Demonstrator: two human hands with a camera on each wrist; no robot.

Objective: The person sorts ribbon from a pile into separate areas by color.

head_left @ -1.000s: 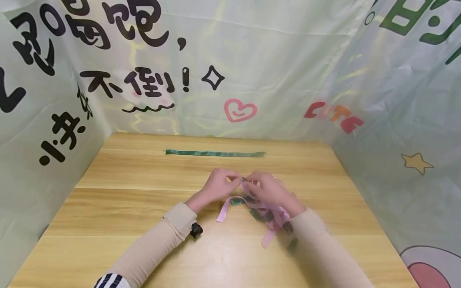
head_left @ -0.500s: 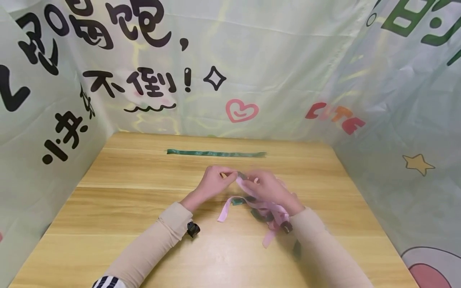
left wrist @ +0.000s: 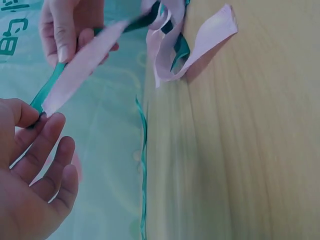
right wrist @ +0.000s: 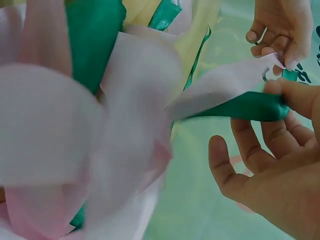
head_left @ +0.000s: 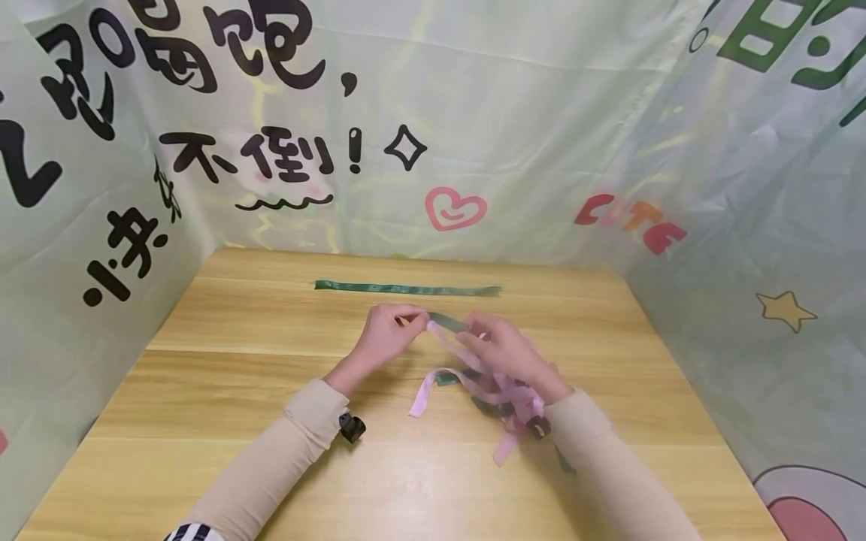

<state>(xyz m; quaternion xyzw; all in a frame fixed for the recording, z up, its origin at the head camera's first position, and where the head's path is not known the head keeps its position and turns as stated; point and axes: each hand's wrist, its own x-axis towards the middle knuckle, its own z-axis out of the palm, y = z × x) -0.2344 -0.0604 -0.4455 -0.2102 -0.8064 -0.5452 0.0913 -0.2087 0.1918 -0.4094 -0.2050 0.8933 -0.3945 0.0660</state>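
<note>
- Pink ribbon (head_left: 443, 340) and green ribbon (head_left: 448, 321), stacked, stretched taut above the table (head_left: 271, 391) mid-centre.
- Pinched at the end by left hand (head_left: 387, 330); pinched further along by right hand (head_left: 497, 349).
- Best kept aligned, edges flush, tension even; loose tangle (head_left: 497, 398) kept clear near right.

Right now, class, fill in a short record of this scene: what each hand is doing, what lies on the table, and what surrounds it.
Left hand: pinches the ends of a pink ribbon and a green ribbon
Right hand: holds both ribbons further along
Loose ribbon pile: pink and green, by the right wrist
Spare green strip: flat, at the far edge
Table: light wood
Surround: printed curtain
</note>
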